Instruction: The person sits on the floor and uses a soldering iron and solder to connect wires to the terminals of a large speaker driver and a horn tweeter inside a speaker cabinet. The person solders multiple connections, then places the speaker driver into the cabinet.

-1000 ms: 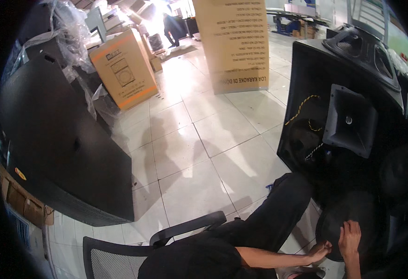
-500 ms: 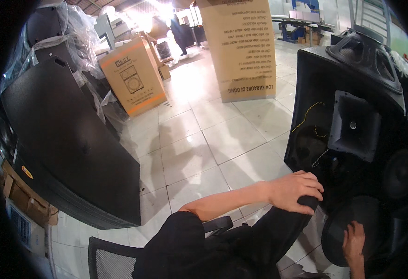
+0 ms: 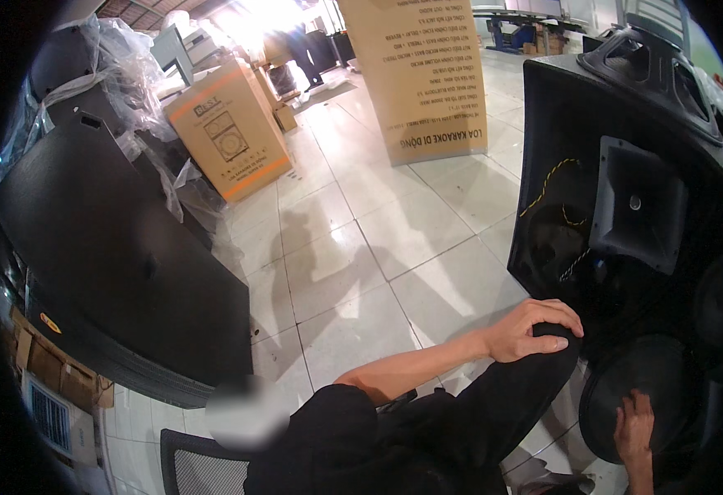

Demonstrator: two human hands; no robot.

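My left hand (image 3: pixel 534 330) rests over my bent knee, its fingers draped across the black trouser leg and holding nothing. To the right, my right hand (image 3: pixel 634 425) lies with its fingers flat on a round black speaker driver (image 3: pixel 605 404), low in front of the cabinet. Dark shadow hides part of that driver. The large black speaker cabinet (image 3: pixel 534 140) stands above it, with a square horn tweeter (image 3: pixel 646 206) on its face. Yellow-and-black twisted wires (image 3: pixel 555 177) hang by a dark opening beside the horn. On top sits a loose driver with an open frame (image 3: pixel 658 70).
A big black speaker cabinet (image 3: pixel 130 256) leans at left, beside plastic-wrapped goods (image 3: pixel 122 66). Two cardboard boxes, one tilted (image 3: pixel 233 136) and one tall (image 3: pixel 419 82), stand ahead on the white tiled floor (image 3: pixel 361 272). A mesh chair back (image 3: pixel 204 470) shows at lower left.
The whole view has shifted slightly. My left hand stays on the knee, its fingers drawn a little closer together. My right hand remains on the round speaker driver.
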